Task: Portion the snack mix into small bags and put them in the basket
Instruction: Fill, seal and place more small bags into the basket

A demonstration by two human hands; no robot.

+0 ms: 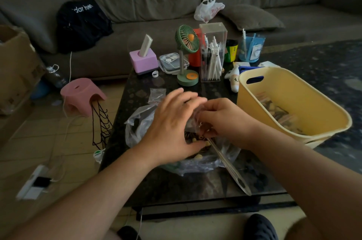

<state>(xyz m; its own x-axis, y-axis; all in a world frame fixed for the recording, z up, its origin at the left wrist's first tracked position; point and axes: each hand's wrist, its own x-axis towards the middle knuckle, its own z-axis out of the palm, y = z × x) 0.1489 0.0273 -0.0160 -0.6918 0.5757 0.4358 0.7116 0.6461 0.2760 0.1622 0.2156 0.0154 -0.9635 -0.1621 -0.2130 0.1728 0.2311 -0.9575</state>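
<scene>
both hands are over the big snack mix bag [137, 124] near the table's [137, 87] front edge. right hand [225, 120] fingers pinch a small bag [193, 120]; left hand [172, 122] fingers are spread loose. i'd hold its mouth wide over the mix, then drop it in the yellow basket [293, 91] at the right edge.

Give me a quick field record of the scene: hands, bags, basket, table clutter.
left hand: fingers spread, over the big bag of snack mix
right hand: pinches a small bag above the mix
big bag: clear plastic, open, on the dark table
scoop: handle sticks out of the big bag toward the person
spare small bags: flat on the table behind the hands
basket: yellow, right of the hands, filled bags inside
clutter: green fan, pen box
</scene>
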